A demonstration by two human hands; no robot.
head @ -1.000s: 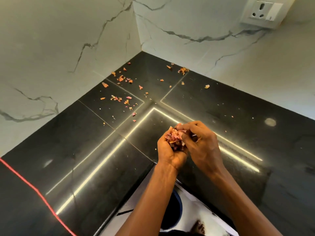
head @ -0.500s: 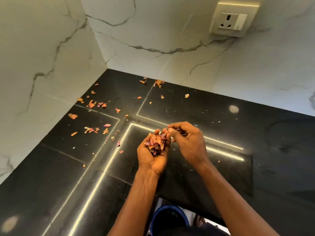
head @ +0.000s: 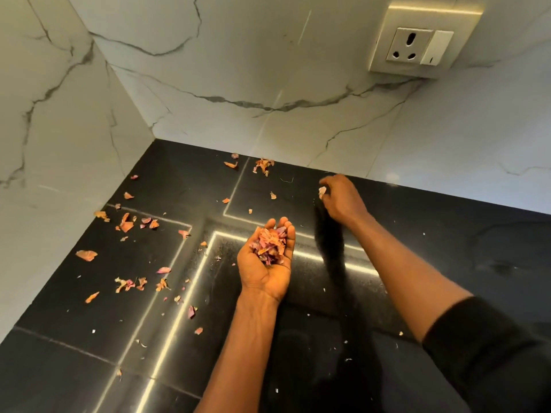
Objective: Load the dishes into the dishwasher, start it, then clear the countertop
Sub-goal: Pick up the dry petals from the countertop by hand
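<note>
On the black surface (head: 447,263), in the corner between the marble walls (head: 268,70), dry pink and orange peel scraps (head: 126,223) lie scattered, mostly to the left, with a small cluster at the foot of the back wall. The left hand (head: 265,272) is held palm up over the surface, its fingers (head: 286,231) curled loosely round a heap of peels (head: 269,244) in the palm. The right hand (head: 343,201) reaches near the back wall, its fingers pinched together on a pale scrap (head: 322,191). A black sleeve (head: 492,353) covers that arm. A socket (head: 413,44) sits high on the wall.
</note>
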